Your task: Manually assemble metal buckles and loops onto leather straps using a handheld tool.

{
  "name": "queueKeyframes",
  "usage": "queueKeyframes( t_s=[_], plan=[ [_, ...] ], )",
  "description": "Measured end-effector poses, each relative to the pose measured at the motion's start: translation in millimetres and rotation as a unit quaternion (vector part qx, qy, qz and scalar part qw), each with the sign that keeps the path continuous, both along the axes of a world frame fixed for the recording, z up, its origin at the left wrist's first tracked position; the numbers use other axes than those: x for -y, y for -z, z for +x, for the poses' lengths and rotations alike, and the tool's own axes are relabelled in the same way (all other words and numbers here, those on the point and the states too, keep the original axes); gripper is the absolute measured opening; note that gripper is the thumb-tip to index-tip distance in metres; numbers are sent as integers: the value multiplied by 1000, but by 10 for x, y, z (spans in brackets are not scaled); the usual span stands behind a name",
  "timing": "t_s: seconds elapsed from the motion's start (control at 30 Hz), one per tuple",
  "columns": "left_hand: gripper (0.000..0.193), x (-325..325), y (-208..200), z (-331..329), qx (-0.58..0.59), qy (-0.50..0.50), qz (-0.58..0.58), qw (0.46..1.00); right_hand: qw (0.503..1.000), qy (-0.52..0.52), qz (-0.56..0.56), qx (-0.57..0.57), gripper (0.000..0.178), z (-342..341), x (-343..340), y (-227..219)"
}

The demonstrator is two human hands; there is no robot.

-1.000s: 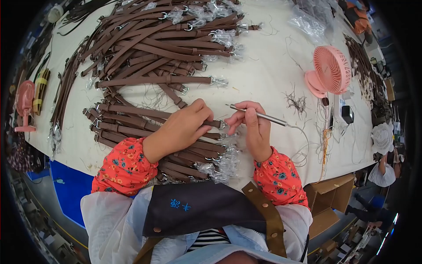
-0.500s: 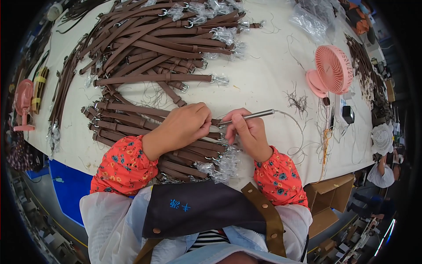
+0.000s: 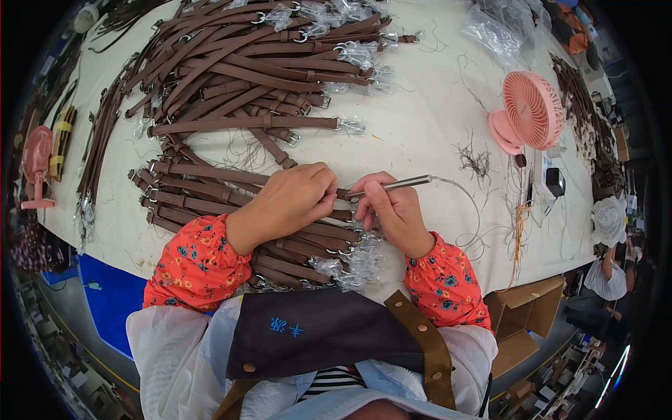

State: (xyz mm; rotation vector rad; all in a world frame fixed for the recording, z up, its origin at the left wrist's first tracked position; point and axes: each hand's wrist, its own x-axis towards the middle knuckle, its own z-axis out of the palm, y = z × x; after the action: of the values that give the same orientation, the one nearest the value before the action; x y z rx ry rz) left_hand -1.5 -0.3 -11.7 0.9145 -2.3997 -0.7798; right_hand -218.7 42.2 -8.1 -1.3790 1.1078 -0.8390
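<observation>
While a brown strap (image 3: pixel 342 194) is pinched by the left hand (image 3: pixel 290 199) on the near side of the big strap pile (image 3: pixel 241 72), a slim metal tool (image 3: pixel 409 182) is gripped by the right hand (image 3: pixel 394 213); the strap is best held still and the tool steered lightly.
</observation>
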Motion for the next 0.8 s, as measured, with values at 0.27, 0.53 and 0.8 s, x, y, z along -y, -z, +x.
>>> queueKeyframes(
  t_s=[0.27,0.53,0.8],
  plan=[
    [15,4,14,5,-4,-1,3,1000,1000,6,0,5,40,16,3,-14],
    [15,16,26,17,-6,-3,6,1000,1000,23,-10,15,38,12,-1,32],
    [15,10,7,16,-3,-5,15,1000,999,25,-21,19,39,16,4,51]
  ],
)
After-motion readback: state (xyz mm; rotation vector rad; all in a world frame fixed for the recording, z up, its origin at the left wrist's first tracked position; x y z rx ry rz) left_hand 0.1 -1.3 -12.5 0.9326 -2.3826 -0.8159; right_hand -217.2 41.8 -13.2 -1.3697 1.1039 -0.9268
